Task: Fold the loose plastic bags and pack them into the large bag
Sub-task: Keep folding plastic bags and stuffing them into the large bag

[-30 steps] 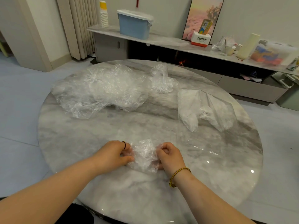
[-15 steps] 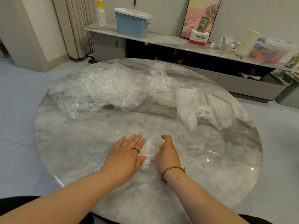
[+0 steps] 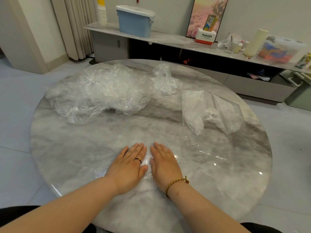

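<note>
- Head view: a round marble table (image 3: 80,148) fills the middle of the frame, with both forearms reaching in from the bottom edge.
- The left hand (image 3: 129,163) and the right hand (image 3: 164,163) lie palm down side by side at lower centre, fingers straight and together, gripping nothing.
- Both palms press on a small clear plastic bag (image 3: 146,162), flattened on the table; crinkled film shows in the gap between the hands and just left of the left hand.
- A dark ring (image 3: 138,160) sits on a left finger and a braided bracelet (image 3: 176,182) on the right wrist.
- A heap of loose plastic bags (image 3: 104,93) lies at upper left of the table, well apart from the hands, with one crumpled bag (image 3: 164,83) just right of it.
- The large bag (image 3: 212,110) lies at the right of the table, clear, with white crumpled film inside.
- Behind, at the top of the frame, a low shelf (image 3: 168,40) carries a blue lidded box (image 3: 134,22), stacked paper cups (image 3: 102,14) and a Panasonic box (image 3: 205,37).
</note>
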Tool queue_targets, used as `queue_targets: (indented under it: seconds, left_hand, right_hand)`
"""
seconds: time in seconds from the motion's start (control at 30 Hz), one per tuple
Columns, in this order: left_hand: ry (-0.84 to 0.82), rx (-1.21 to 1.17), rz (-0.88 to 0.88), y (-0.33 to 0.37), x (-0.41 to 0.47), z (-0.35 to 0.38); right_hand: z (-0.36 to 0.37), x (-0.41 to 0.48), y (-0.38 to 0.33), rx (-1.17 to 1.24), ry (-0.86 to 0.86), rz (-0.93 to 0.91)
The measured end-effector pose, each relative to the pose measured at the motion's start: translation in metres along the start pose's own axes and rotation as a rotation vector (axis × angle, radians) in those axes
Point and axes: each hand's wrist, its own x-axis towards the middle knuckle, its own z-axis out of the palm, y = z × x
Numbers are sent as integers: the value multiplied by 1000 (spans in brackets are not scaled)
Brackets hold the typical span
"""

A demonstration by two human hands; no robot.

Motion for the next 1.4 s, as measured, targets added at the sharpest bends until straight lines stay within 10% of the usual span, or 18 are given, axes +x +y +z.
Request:
queue_targets:
  seconds: [0.73, 1.07, 1.4]
  left_hand:
    - [-91, -334, -326, -7, 7, -40]
    - [273, -1347, -312, 5, 4, -65]
    - [131, -1032, -86, 38, 9, -70]
  right_hand:
    - [-19, -7, -6, 338, 285, -132]
    - [-43, -21, -3, 990, 449, 56]
    - [-66, -23, 20, 1138, 221, 121]
